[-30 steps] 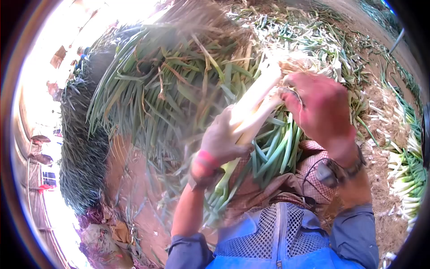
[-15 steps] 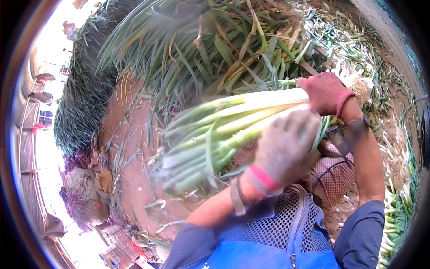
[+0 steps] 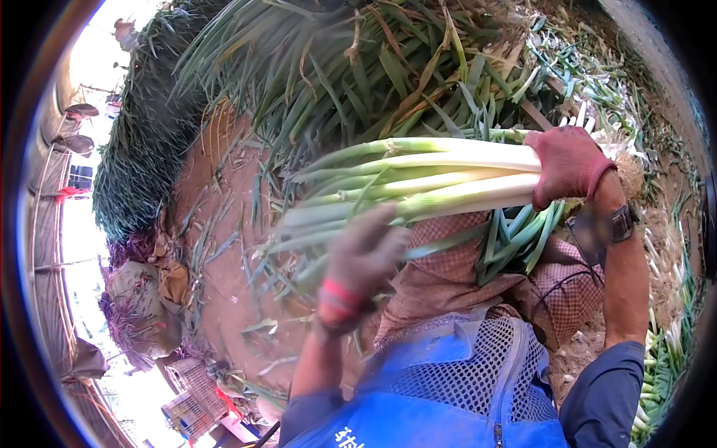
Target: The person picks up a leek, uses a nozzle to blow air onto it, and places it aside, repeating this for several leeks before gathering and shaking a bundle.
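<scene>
My right hand, in a red glove, is closed around the white stalks near the root end of a bunch of green onions. The bunch lies across in front of me, its green leaves fanning out to the left. My left hand, in a greyish glove with a pink-red cuff, is blurred beside the lower leaves, its thumb and fingers apart. More green leaves hang below the right hand over my checked trouser leg.
A big heap of green onions lies ahead, with another long pile at the left. Leaf scraps litter the brown ground. White-stalked onions line the right. A stuffed sack and a plastic crate stand at lower left.
My left hand has swept left and down from near the white stalks to the leaves. The right hand, still holding the bunch, has shifted slightly right in view.
</scene>
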Demonstrator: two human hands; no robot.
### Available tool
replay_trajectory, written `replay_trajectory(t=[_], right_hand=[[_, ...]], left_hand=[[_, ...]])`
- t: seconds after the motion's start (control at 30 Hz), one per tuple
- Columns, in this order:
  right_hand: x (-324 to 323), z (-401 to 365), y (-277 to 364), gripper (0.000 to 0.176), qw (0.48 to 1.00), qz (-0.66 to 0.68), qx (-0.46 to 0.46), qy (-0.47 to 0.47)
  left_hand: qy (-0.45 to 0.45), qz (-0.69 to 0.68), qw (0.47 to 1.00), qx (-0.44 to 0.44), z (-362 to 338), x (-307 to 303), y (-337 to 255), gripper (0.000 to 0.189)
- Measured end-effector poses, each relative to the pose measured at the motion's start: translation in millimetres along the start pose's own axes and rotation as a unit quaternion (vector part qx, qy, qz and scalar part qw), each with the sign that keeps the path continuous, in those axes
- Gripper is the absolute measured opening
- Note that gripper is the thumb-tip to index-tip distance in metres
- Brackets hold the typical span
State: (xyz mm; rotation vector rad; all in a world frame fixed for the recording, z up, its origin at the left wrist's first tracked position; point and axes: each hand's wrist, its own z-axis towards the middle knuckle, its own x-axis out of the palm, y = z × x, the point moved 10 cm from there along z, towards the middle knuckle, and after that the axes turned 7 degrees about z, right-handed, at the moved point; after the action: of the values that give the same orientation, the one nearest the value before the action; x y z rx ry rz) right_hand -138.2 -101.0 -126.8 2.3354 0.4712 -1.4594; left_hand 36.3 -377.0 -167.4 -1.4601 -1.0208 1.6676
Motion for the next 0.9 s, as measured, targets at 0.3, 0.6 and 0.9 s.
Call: replay_trajectory(t=[0.3, 0.6, 0.9], right_hand=[[1, -3, 2, 0.064, 0.999, 0.031, -0.02, -0.006], [6, -5, -3, 0.068, 0.998, 0.057, -0.015, 0.002], [0, -17, 3, 0.069, 1.0, 0.014, 0.003, -0.018]], left_hand=[[-0.09, 0.075, 0.962, -0.245, -141, -201, 252, 0.033], [-0.238, 0.064, 0.966, -0.078, -77, -141, 83, 0.033], [-0.116, 0.104, 0.975, -0.161, -37, -109, 114, 0.014]])
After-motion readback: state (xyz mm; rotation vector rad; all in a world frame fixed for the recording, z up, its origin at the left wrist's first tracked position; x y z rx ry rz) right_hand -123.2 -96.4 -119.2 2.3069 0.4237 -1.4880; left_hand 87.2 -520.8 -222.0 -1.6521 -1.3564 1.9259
